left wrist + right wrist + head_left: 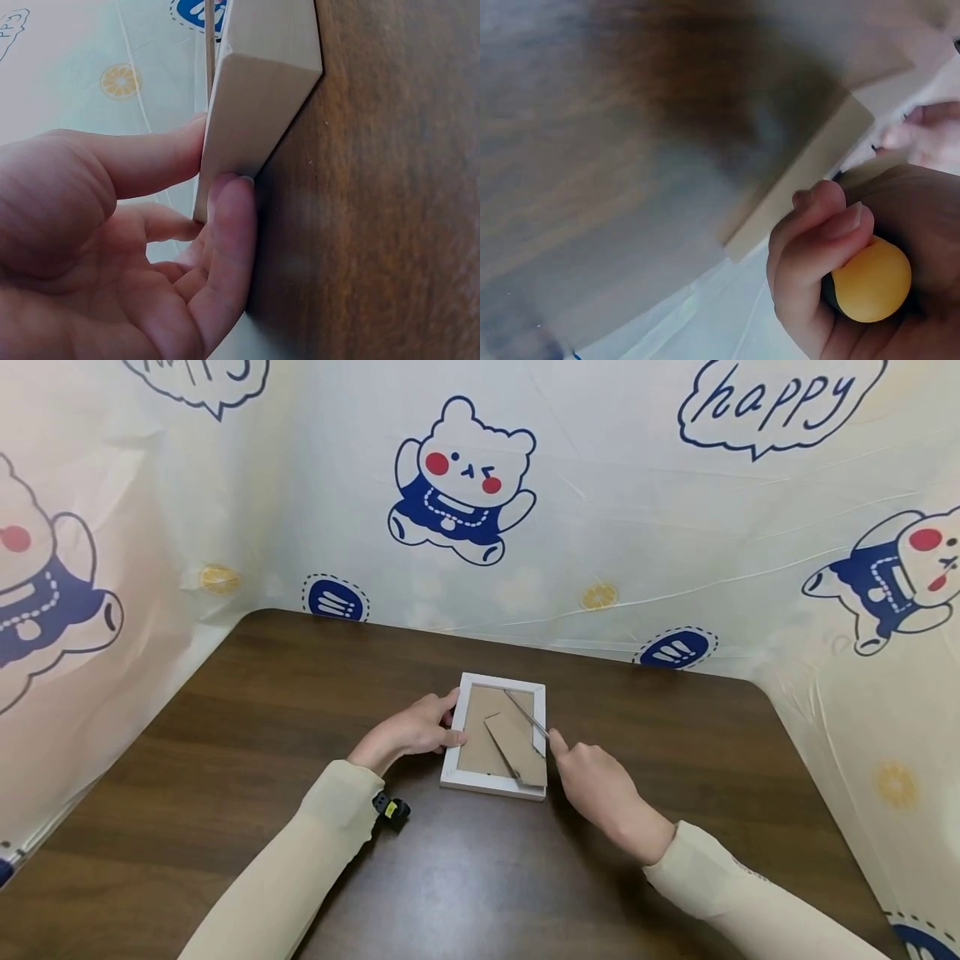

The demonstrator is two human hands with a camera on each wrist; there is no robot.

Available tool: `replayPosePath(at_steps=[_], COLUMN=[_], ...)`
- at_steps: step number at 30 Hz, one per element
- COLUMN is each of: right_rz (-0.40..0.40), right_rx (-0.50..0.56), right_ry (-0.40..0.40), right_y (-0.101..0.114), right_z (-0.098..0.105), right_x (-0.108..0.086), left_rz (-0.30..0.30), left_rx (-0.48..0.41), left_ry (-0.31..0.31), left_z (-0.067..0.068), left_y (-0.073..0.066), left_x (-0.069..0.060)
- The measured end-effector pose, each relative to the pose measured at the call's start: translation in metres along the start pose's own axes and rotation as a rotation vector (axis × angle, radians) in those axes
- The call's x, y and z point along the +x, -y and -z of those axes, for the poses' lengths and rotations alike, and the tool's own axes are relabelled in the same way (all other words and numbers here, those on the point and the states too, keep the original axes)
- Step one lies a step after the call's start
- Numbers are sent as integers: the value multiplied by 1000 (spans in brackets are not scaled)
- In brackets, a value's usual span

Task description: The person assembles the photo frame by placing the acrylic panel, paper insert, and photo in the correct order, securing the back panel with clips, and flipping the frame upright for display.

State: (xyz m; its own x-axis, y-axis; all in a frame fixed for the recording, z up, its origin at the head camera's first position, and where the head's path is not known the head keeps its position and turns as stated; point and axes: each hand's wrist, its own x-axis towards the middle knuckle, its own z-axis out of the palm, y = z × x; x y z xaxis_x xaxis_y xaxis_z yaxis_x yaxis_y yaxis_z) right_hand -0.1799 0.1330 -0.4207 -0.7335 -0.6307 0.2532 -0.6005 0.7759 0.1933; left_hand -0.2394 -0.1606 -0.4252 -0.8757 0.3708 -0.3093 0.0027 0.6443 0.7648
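A white picture frame (487,782) lies face down on the table, its brown backing board (480,702) showing. On the board sits a slanted brown stand leg (520,750). My left hand (412,727) grips the frame's left side; in the left wrist view the thumb presses on the top face and fingers touch the side edge (255,97). My right hand (600,781) holds a screwdriver whose thin metal shaft (527,713) reaches over the right border to the upper part of the board. Fingers wrap its yellow-ended handle (874,281) in the right wrist view.
The dark wooden table (300,693) has rounded far corners. A pale curtain (570,527) with cartoon bears hangs behind it and at both sides. A small black device (392,810) with a yellow mark is at the left wrist.
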Motion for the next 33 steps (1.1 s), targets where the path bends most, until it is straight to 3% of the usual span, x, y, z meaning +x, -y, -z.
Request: replayPosePath(at_steps=[9, 13, 17, 23, 33], right_rz=[-61, -100, -87, -46, -66], right_rx=[269, 356, 389, 353, 315], right_ry=[211, 269, 257, 212, 224], right_y=[-25, -34, -40, -46, -45], right_z=[20, 26, 32, 43, 52], right_x=[9, 7, 6, 6, 6], left_rz=[25, 19, 19, 21, 23], left_rx=[-3, -6, 4, 36, 5], left_ry=[-7, -8, -15, -13, 16], left_z=[-2, -1, 0, 2, 4], left_y=[-1, -1, -1, 1, 1], left_x=[0, 0, -1, -3, -2])
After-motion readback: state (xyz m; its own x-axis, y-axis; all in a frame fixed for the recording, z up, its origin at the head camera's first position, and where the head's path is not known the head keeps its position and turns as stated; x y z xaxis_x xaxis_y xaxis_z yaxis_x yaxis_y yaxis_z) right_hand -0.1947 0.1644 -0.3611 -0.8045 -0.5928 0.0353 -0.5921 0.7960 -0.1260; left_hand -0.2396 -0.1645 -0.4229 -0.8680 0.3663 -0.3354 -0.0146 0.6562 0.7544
